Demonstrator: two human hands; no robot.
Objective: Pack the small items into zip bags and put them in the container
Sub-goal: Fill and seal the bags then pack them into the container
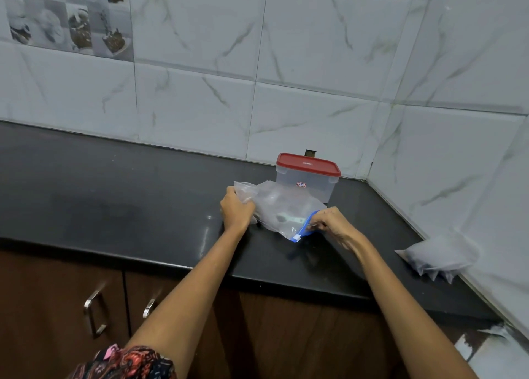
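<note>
A floral sleeve (pixel 134 361) sits nearest, both bare forearms reaching out over the black counter (pixel 114 201). The zip bag (pixel 282 209) lies on that counter, just in front of the red-lidded container (pixel 307 178), with a small spoon-like item (pixel 289 220) inside. The left hand (pixel 236 209) grips the bag's closed end; the right hand (pixel 329 222) pinches its blue zip strip (pixel 305 229). A stack of spare bags (pixel 439 257) lies well right of the container.

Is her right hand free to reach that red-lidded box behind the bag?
Probably not yet: the right hand pinches the zip bag at its blue zipper, though the container stands unblocked just behind.
</note>
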